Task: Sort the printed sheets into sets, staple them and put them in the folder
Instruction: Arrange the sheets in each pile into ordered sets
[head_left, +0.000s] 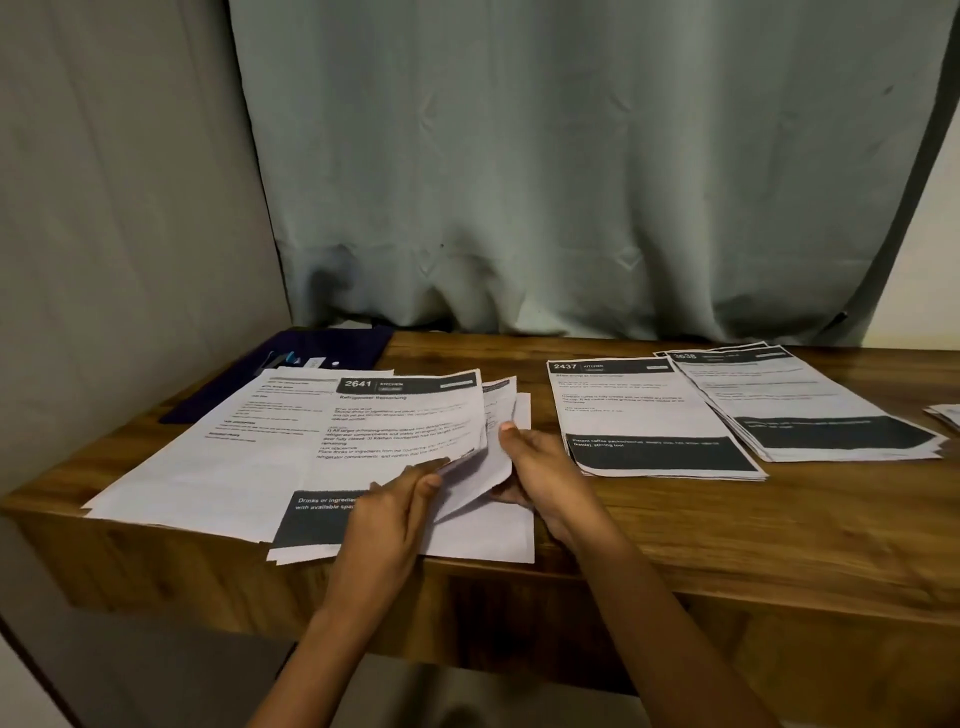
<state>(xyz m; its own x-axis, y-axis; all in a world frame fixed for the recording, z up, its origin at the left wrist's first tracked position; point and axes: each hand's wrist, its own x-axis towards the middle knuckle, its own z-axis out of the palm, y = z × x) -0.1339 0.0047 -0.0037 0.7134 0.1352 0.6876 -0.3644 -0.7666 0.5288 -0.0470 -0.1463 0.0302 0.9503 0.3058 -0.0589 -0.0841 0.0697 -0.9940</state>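
- Desk (675, 525): wood. All the paper lies on it.
- Pile (249, 441): unsorted, directly before the person, sheets fanned and skewed. The 2641 sheet (384, 431) is on top. Judged step: sorting, with stapling not yet begun.
- 2437 stack (639, 410): right of the pile and apart from it. A second stack (800, 400) laps over its right edge. More paper (945, 415) shows at the frame's right margin.
- Folder (343, 345): dark, at the far left corner, its near edge under the pile's far sheets. Small objects (285, 358) lie on it, too blurred to name.
- Left hand (395, 514): fingers curled, pinching the lower right corner of the 2641 sheet.
- Right hand (540, 467): thumb on top and fingers beneath, gripping the raised paper at the pile's right side.
- Lifted sheet (483, 478): bowed between the hands, pale underside showing.
- Advice:
  - Peel one sheet at a time, as thin paper likely clings.
  - Read the header number before laying a sheet down.
  - Put 2641 sheets on their own spot, not on the 2437 stack.
  - Square each set's edges so the later staple catches every sheet.
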